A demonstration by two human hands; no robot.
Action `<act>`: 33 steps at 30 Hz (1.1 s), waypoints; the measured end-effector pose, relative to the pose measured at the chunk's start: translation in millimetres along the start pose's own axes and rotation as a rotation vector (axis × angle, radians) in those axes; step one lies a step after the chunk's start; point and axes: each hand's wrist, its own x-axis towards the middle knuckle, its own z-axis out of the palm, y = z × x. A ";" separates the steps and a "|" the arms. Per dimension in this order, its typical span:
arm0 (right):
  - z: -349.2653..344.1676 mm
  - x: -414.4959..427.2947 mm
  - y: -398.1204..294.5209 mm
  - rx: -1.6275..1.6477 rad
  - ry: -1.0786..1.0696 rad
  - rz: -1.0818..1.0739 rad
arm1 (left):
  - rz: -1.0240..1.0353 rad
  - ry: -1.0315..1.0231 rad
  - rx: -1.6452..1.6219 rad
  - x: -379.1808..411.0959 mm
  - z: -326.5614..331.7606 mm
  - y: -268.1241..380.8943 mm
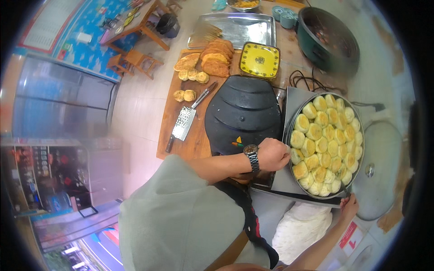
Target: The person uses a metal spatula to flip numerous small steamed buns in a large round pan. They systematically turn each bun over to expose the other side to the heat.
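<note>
A round pan (294,159) packed with browned, filled buns (321,145) stands on a metal-topped cooker (283,183) at the right. My left hand (274,154), with a watch on its wrist, is curled at the pan's left rim; its fingertips are hidden, so its hold is unclear. My right hand (349,205) is at the pan's lower right edge, its fingers closed around what looks like a small dark handle. Left of the pan is a black electric griddle with its lid down (242,111). Below the pan lies a large mass of white dough (301,233).
A cleaver (183,123), tongs (204,95), small buns (184,95) and flat fried breads (217,57) lie on a wooden board (162,135). A glass lid (379,169) lies right of the pan. Behind are a yellow square container (260,60), a metal tray (249,28), cables (305,79) and a deep green pot (312,50).
</note>
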 end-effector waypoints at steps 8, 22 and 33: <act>2.5 -9.1 47.7 -0.126 -0.190 -0.022 | 0.107 -0.025 0.005 10.1 24.2 2.9; 83.6 -55.9 26.6 -0.302 0.196 -0.281 | 0.175 -0.328 -0.074 75.3 91.3 51.5; 55.1 -13.5 10.2 0.064 -0.011 0.033 | 0.471 -0.212 -0.012 160.4 194.2 74.4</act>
